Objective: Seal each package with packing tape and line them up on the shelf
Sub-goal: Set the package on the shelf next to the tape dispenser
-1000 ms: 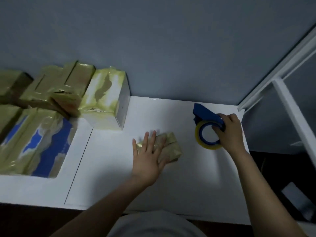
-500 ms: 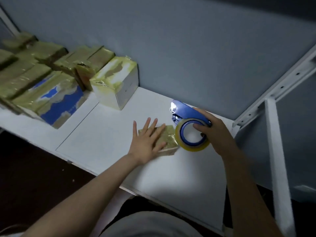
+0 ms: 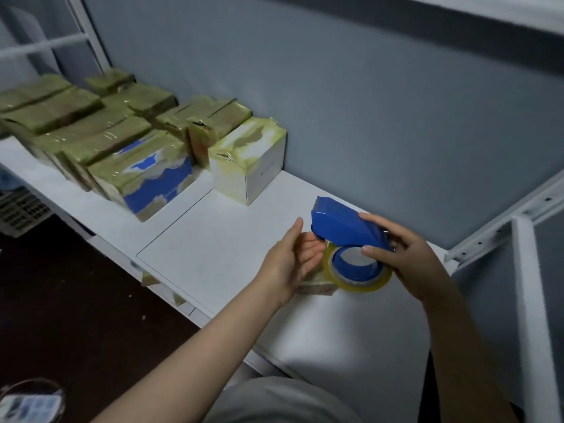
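The small package (image 3: 316, 287) lies flat on the shelf (image 3: 213, 254), directly under both hands and mostly hidden by them. It looks light and a little soft, and its glossy tape wrapping is probably slippery, so it is better to press it from above or take it by two opposite edges. Only a strip of it shows, so I cannot tell its long axis.

The right hand (image 3: 406, 257) has its fingers curled around the tape dispenser (image 3: 341, 227), whose nose points left and back, toward the white box (image 3: 247, 160). The left hand (image 3: 293, 261) has its fingers wide and almost straight, with the palm facing the dispenser.
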